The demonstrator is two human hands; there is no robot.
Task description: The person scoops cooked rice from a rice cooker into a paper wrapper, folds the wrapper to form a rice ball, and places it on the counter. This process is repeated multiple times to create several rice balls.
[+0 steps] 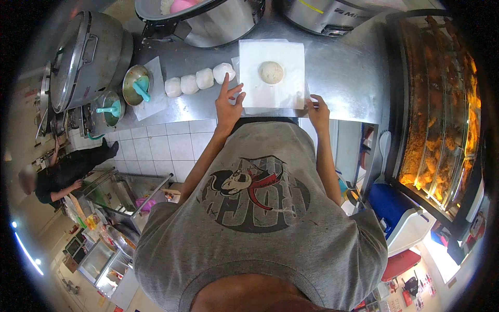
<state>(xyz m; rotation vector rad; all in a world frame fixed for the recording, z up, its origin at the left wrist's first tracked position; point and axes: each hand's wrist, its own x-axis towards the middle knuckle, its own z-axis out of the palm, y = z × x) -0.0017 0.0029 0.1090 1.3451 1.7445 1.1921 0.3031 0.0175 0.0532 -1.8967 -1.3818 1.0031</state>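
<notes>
A stack of white wrapping paper [251, 58] lies on the steel counter before me. On it sits a round, pale mound of what looks like cooked rice [271, 73]. My left hand [229, 107] is at the paper's left edge, fingers spread. Its index fingertip reaches the nearest of several white paper-wrapped bundles [223, 72], which stand in a row to the left. At the lower right corner of the paper, my right hand [319, 115] has thumb and fingers closed on the sheet's edge.
A large rice cooker [218, 23] with a pink scoop [183, 5] stands behind; another cooker [323, 15] is beside it. Leftward are metal bowls [130, 78] with teal ladles and a large pot [93, 58]. A glass food warmer [436, 117] borders the right. A person [74, 171] stands far left.
</notes>
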